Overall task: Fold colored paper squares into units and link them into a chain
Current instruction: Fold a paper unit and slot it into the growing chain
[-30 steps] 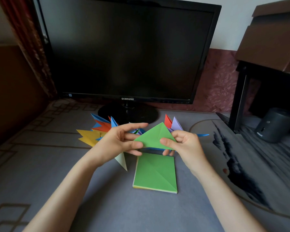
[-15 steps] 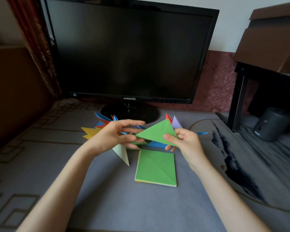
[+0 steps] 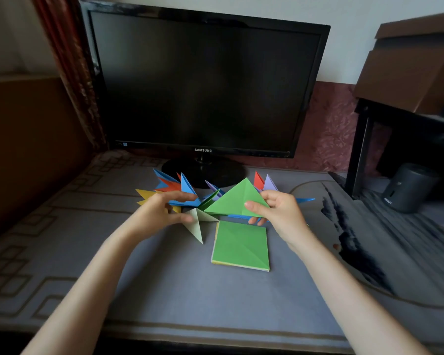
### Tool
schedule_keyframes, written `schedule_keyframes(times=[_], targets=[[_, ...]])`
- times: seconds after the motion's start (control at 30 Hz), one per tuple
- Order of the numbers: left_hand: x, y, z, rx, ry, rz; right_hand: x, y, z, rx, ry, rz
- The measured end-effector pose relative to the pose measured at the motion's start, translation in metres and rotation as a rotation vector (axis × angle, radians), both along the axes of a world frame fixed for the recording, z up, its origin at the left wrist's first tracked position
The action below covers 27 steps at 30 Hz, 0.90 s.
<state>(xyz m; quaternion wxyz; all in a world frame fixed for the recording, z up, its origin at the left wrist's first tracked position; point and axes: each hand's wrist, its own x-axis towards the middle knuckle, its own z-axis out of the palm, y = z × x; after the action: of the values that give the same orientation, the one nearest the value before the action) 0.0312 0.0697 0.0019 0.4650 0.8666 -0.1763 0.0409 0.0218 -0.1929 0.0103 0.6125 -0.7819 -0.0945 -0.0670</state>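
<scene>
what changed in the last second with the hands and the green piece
The left hand let go of the green triangle and moved left onto the chain; whether it grips it is unclear. The right hand keeps pinching the triangle's right corner. The green paper stack stayed put.

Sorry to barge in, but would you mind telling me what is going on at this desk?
A person is building a paper chain. The right hand pinches a folded green triangle unit by its right corner, its left tip meeting the multicoloured chain, which the left hand holds between fingers and thumb. Whether it is linked in yet, I cannot tell. A stack of paper squares, green on top, lies on the table nearer the person.
</scene>
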Motion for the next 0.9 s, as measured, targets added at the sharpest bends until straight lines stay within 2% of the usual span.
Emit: schedule_keyframes(times=[0.13, 0.33, 0.47, 0.57, 0.73, 0.9], targets=[[0.010, -0.007, -0.015, 0.066, -0.064, -0.008, -0.003, -0.001, -0.001, 0.001, -0.003, 0.006], [0.014, -0.002, -0.018, 0.069, -0.104, 0.254, -0.005, -0.001, -0.002, 0.023, -0.003, 0.013], [0.013, 0.016, -0.019, 0.283, -0.130, 0.375, -0.005, 0.001, -0.011, 0.024, 0.023, 0.050], [0.013, 0.021, -0.024, 0.360, -0.152, 0.445, -0.006, 0.003, -0.016, 0.026, 0.041, 0.049], [0.009, 0.012, -0.020, 0.241, -0.326, 0.524, -0.006, 0.004, -0.019, 0.001, 0.051, 0.036], [0.003, -0.028, 0.007, 0.016, -0.463, 0.368, -0.005, 0.003, -0.016, 0.024, 0.046, 0.013]])
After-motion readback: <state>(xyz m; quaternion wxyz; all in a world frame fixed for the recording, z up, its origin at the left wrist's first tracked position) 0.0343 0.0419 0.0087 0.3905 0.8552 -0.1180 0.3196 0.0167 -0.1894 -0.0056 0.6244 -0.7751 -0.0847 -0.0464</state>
